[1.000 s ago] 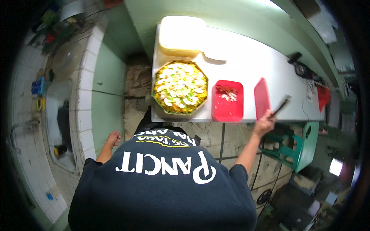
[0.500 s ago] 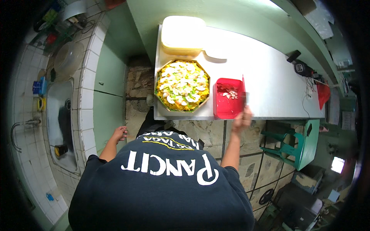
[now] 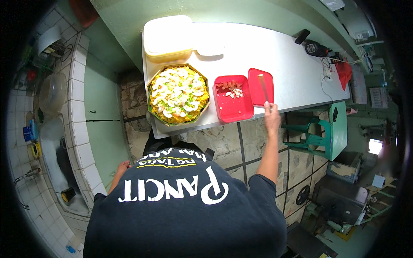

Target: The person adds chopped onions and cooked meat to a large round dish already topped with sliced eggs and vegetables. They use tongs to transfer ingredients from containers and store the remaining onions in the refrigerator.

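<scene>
My right hand is closed round the handle of a slim metal fork, blurred by motion. The fork is above a red lid lying at the counter's front edge. Left of the lid stands an open red plastic container with chopped pale and reddish pieces inside. Farther left, an octagonal tray is filled with yellow noodles topped with egg slices and green bits. My left hand hangs low beside my body, its fingers curled and partly hidden, with nothing visible in it.
A pale tub stands behind the tray, with a white flat piece beside it on the white counter. A black device and cables lie far right. A green plastic chair is right; a sink is left.
The red lid, earlier seen edge-on beside the container, now lies flat to its right. My right hand has moved up with the fork. My left hand has drawn in toward my body.
</scene>
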The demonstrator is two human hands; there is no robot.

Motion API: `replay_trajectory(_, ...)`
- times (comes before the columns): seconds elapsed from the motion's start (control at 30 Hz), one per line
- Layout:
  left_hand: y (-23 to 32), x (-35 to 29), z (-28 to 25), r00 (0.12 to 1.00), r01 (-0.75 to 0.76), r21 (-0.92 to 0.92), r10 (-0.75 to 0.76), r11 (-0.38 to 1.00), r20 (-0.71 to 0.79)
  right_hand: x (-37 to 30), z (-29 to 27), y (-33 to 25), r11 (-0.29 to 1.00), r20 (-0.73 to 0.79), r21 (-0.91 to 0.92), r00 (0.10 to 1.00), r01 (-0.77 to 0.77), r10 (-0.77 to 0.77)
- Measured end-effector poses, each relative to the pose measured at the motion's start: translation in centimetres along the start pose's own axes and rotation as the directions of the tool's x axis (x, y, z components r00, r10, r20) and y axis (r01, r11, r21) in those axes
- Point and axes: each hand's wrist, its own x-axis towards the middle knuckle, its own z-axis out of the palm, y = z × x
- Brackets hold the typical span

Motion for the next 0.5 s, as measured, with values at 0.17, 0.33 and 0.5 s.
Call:
replay_trajectory(0.17, 3.8, -0.6, 0.8, 1.0, 0.022, 0.142, -0.019, 0.99, -0.018, -3.9, 2.3, -3.4, 0.978, 0.132, -0.177, 0.987, 0.112, -0.09)
replay_trajectory(0.33, 12.0, -4.0, 2.5, 0.996, 0.085, 0.051, -0.085, 0.995, -0.005, -4.3, 3.2, -4.9, 0.955, 0.064, -0.244, 0.985, 0.17, -0.159)
replay_trajectory(0.5, 11.2, -3.1, 2.3, 0.989, 0.144, -0.123, -0.141, 0.982, 0.034, -3.9, 3.7, -5.8, 0.945, 0.104, -0.265, 0.98, 0.19, -0.168)
